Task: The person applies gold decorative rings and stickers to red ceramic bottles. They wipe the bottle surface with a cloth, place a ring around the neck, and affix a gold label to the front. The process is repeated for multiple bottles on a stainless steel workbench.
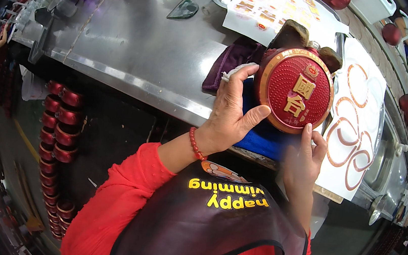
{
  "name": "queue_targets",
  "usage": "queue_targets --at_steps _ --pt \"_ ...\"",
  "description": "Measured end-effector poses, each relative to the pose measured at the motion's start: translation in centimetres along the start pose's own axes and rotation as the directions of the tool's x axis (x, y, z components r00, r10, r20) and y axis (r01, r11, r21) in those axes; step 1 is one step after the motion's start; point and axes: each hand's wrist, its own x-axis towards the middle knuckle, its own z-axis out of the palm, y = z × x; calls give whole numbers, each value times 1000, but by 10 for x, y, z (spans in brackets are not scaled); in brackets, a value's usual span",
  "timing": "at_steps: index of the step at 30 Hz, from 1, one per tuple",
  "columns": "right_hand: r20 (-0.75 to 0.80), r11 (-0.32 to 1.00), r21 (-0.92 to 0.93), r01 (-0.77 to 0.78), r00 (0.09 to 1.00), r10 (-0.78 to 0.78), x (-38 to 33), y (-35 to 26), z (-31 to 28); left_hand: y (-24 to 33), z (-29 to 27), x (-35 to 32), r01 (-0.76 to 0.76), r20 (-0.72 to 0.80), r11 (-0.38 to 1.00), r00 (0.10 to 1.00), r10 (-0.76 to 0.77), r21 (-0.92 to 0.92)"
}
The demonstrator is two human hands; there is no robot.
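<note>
One round red bottle with a gold rim and gold characters on its textured face sits right of the frame's centre, held up over a blue cloth at the near edge of the steel desk. The left hand wraps its left rim, fingers curled over the top edge and thumb pressed on the lower rim, closed on it. The right hand, somewhat blurred, touches the bottle's lower right rim with fingertips; how firmly it grips I cannot tell. One purple cloth lies just behind the left hand. Two white sheets lie on the desk: one with gold and red stickers at upper centre, one with about five copper-coloured ring labels at the right. A column of red caps runs down the left.
</note>
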Motion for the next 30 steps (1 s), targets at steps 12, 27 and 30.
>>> queue_targets --at_steps 12,27,30 --pt "1 1000 -28 13 1000 -13 -1 1 0 17 7 -3 -36 -70 947 996 61 319" --pt "11 1000 -7 1 1000 -1 1 0 -2 19 3 -7 -57 -70 962 994 78 268" --pt "11 1000 -14 5 1000 -5 1 -1 -2 26 8 -15 -31 -44 923 998 51 384"
